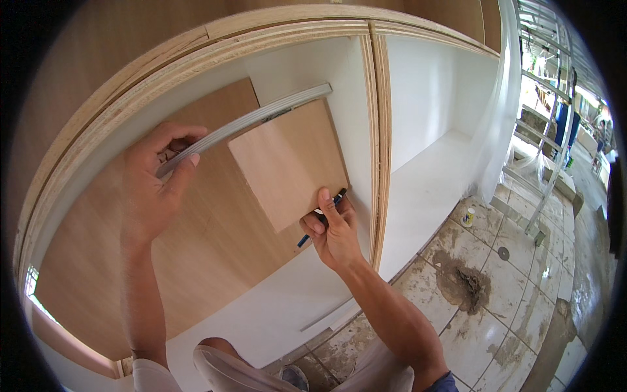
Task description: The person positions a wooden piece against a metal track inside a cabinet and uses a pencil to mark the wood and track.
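Observation:
My left hand (151, 186) pinches the near end of a long grey metal rail (261, 113), which looks like a drawer slide. The rail slants up to the right, along the upper edge of a squarish wooden board (290, 163). With the thumb on its face, my right hand (336, 235) grips the board by its lower right corner. A dark blue pen or pencil (303, 241) is also held in those fingers, its ends sticking out on both sides. Both the rail and the board are inside a cabinet compartment, close to its right side wall.
A plywood-edged divider (378, 144) separates this compartment from a white one (424, 157). Larger brown wood panelling (202, 215) lies behind my hands. On the dirty tiled floor (483, 326) are a small white-yellow container (467, 217) and a muddy patch. A metal ladder (545, 144) stands beyond plastic sheeting (486, 144).

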{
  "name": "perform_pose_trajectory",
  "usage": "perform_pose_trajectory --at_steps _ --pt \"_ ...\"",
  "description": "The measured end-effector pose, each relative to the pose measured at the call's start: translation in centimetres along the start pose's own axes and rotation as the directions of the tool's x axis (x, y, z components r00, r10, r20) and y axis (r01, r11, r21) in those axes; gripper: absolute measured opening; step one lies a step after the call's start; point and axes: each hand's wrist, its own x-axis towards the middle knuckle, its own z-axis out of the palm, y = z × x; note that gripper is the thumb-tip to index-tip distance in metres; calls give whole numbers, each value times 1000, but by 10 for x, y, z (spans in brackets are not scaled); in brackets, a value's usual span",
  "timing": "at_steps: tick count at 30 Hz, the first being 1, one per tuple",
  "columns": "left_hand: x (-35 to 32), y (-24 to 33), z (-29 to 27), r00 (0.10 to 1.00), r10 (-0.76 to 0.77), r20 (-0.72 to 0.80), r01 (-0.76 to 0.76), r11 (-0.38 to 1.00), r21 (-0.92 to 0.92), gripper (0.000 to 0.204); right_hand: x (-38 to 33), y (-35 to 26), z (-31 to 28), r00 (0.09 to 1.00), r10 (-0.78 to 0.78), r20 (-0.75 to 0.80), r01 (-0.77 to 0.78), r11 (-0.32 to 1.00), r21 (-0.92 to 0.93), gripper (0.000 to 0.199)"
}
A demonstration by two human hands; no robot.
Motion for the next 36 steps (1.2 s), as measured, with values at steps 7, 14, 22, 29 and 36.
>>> perform_pose_trajectory --at_steps 7,14,22,29,36 --pt "-2 1 0 997 -70 -43 66 993 -94 20 -3 -4 1 1000 -12 -7 12 999 50 31" --pt "-6 -2 -7 992 -77 -102 63 989 -134 23 3 0 -3 997 -44 70 41 998 50 34" --pt "-3 7 -5 973 -106 -205 80 988 -133 22 12 -5 11 992 -100 80 96 994 48 33" --pt "1 8 -2 916 -130 -379 129 991 -28 26 13 -17 28 988 -146 57 145 989 24 29" --pt "5 8 24 808 -221 -547 -29 912 -410 26 19 -19 29 983 -168 67 168 986 13 27"
